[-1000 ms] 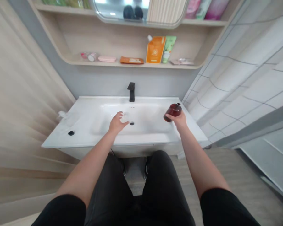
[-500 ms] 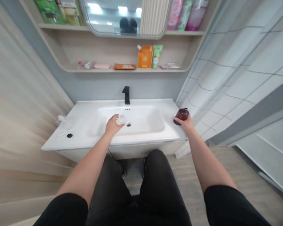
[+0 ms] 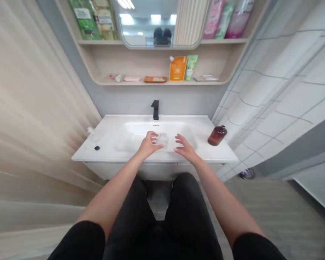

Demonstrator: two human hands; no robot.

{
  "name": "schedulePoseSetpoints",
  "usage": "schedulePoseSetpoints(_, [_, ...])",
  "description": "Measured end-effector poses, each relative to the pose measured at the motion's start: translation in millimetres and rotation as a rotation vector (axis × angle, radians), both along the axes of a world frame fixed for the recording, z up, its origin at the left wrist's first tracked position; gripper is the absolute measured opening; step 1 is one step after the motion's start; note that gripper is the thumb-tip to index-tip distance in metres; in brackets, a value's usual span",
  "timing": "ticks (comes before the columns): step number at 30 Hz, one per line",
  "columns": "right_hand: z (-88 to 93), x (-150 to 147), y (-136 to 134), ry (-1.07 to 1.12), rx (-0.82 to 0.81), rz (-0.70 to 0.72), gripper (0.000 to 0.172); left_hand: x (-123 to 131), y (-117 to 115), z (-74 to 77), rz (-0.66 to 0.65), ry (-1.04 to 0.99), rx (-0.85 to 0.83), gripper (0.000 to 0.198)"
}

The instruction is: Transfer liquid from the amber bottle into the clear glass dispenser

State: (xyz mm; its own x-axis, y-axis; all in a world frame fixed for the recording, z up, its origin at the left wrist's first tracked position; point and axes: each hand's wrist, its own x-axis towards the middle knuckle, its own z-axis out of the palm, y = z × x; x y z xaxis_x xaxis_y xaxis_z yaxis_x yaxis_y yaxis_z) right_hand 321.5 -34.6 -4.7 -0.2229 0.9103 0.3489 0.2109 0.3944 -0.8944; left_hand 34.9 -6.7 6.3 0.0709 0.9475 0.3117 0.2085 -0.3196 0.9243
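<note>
Clear container (image 3: 162, 139): small, see-through, blurred in outline, over the middle of the basin and in front of the tap; whether it rests on the basin floor or is lifted off it cannot be told. Left hand (image 3: 148, 145): at the container's left side, fingers (image 3: 152, 135) curled in around it, tips and thumb against its near and left faces, holding it. Right hand (image 3: 185, 148): just to the right of the container and apart from it, palm down, fingers (image 3: 179, 137) spread wide and holding nothing, tips pointing towards the tap. Sink (image 3: 111, 142): white, one piece with its counter, basin in the centre, both hands over the basin's front half. Tap (image 3: 155, 109): black, square, upright at the back rim, beyond the container. Amber bottle (image 3: 217, 135): brown, short neck, no cap seen, on the right counter next to the tiled wall, well to the right of the right hand. Black round piece (image 3: 97, 148): small, on the left counter near its front edge. Shelf (image 3: 162, 82): pale wood, above the tap, carrying an orange pouch (image 3: 178, 68) and a green tube (image 3: 191, 66) side by side, with flat packets to their left. Mirror (image 3: 151, 21): above the shelf.
</note>
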Motion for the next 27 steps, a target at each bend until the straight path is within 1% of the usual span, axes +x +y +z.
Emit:
schedulePoseSetpoints(1, [0.5,-21,4,0.064,-0.072,0.083,0.094,6,-8,0.9,-0.029,-0.008,0.001,0.078])
schedulePoseSetpoints(2, [1.6,-40,8,0.126,-0.124,0.145,0.097,10,-16,1.5,-0.049,-0.007,0.002,0.074])
schedulePoseSetpoints(3, [3.2,-56,11,0.181,-0.162,0.194,0.096,11,-24,1.9,-0.057,0.001,0.008,0.070])
schedulePoseSetpoints(5, [6.1,-78,17,0.254,-0.203,0.254,0.084,7,-35,2.4,-0.058,0.027,0.032,0.061])
schedulePoseSetpoints(7, [5.6,-90,23,0.263,-0.199,0.252,0.072,-10,-43,2.7,-0.054,0.067,0.058,0.053])
schedulePoseSetpoints(9, [-0.4,-91,29,0.219,-0.172,0.165,0.070,-41,-46,3.9,-0.006,0.134,0.082,0.046])
schedulePoseSetpoints(10, [-5.3,-90,32,0.195,-0.161,0.100,0.071,-63,-47,5.2,0.054,0.179,0.095,0.044])
schedulePoseSetpoints(11, [-11.1,-87,35,0.176,-0.157,0.034,0.072,-88,-48,7.3,0.156,0.228,0.114,0.038])
schedulePoseSetpoints(13, [-22.8,-82,39,0.169,-0.159,-0.068,0.073,-146,-51,13.8,0.432,0.313,0.111,0.027])
schedulePoseSetpoints(15, [-31.8,-77,42,0.198,-0.155,-0.103,0.072,-210,-55,22.5,0.718,0.403,0.073,0.023])
schedulePoseSetpoints(17, [-36.4,-76,43,0.204,-0.152,-0.086,0.072,-270,-58,30.8,0.870,0.433,0.031,0.021])
schedulePoseSetpoints(18, [-37.2,-76,44,0.187,-0.153,-0.073,0.072,-294,-59,33.9,0.931,0.505,-0.008,0.018])
schedulePoseSetpoints(20, [-37.0,-76,45,0.125,-0.159,-0.045,0.071,-331,-58,37.1,0.916,0.629,-0.125,0.016])
schedulePoseSetpoints(22, [-36.1,-77,45,0.086,-0.159,-0.026,0.069,-350,-53,36.2,0.859,0.688,-0.212,0.017])
schedulePoseSetpoints(24, [-35.8,-77,45,0.098,-0.163,-0.010,0.068,-357,-45,32.0,0.812,0.699,-0.252,0.020])
schedulePoseSetpoints(27, [-36.9,-76,44,0.146,-0.184,-0.006,0.070,-358,-35,22.8,0.782,0.706,-0.307,0.025])
